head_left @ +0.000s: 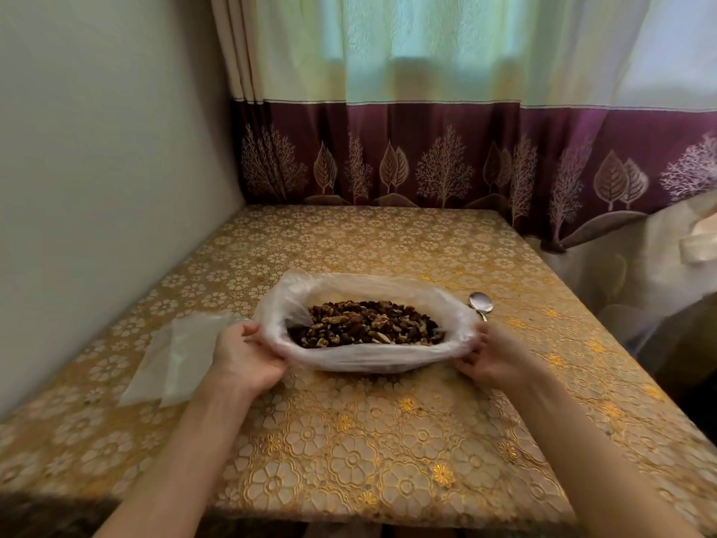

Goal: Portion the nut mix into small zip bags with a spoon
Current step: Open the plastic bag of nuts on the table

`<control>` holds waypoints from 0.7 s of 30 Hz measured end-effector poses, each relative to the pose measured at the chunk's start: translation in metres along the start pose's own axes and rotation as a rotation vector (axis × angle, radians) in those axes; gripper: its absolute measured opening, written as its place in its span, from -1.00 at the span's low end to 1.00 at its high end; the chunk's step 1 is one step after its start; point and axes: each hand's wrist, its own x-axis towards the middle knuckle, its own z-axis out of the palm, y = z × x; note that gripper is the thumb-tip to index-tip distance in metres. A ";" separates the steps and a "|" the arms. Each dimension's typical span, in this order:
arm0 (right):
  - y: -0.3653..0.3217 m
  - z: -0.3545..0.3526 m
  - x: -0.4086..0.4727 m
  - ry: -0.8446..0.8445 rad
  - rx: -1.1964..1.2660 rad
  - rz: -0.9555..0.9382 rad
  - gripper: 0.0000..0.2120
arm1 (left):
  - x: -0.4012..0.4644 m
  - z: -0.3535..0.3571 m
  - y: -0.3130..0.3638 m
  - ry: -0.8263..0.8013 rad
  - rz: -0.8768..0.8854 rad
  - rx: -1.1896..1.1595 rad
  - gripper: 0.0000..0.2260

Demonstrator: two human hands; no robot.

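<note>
Both hands are busy with the large, thin, translucent plastic bag (310, 300) that holds the brown nut mix (368, 323), walnut pieces among darker bits. The bag sits near the middle of the desk (349, 440), which is covered in a gold floral-patterned cloth. The left hand (242, 355) pinches the bag's rolled rim on its left side, fingers curled round the plastic; the right hand (490, 353) grasps the rim on the opposite side in the same way. Between them the mouth is spread wide, so the nuts lie exposed.

The small clear zip bags (174, 359) lie flat toward the desk's left edge, just beside the left hand, and look empty. The shiny metal spoon (481, 303) rests bowl-up just behind the bag's right end, toward the desk's right edge, held by neither hand.

This looks like the preparing step: opening and settling the supply bag so that it stays open by itself. No portioning seems to have begun. The next move probably calls for letting go of the rim, the right hand taking up the spoon and the left fetching one zip bag and opening its seal, with the loose rim staying folded back so the mix does not spill.
</note>
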 end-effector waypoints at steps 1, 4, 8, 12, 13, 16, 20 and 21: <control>-0.002 0.000 -0.002 0.019 -0.098 -0.064 -0.83 | -0.003 0.002 0.003 0.003 0.022 0.071 -0.62; -0.002 -0.008 -0.006 0.151 -0.464 -0.350 -0.80 | -0.011 0.005 0.010 0.033 0.137 0.492 -0.75; -0.005 -0.011 -0.004 0.362 -0.978 -0.792 -0.61 | -0.007 -0.002 0.025 0.266 0.598 1.136 -0.61; -0.007 0.004 0.012 0.367 -1.241 -0.851 -0.42 | 0.015 0.009 0.038 0.337 0.694 1.369 -0.45; -0.006 0.009 0.017 0.355 -1.295 -0.813 -0.38 | 0.021 0.014 0.035 0.307 0.649 1.407 -0.42; 0.000 0.017 0.032 0.343 -1.358 -0.784 -0.47 | 0.035 0.022 0.020 0.240 0.592 1.527 -0.49; 0.000 0.017 0.044 0.325 -1.099 -0.866 -0.73 | 0.054 0.019 0.018 0.277 0.759 1.481 -0.71; -0.002 0.016 0.045 0.325 -1.044 -0.853 -0.71 | 0.056 0.018 0.020 0.274 0.726 1.406 -0.69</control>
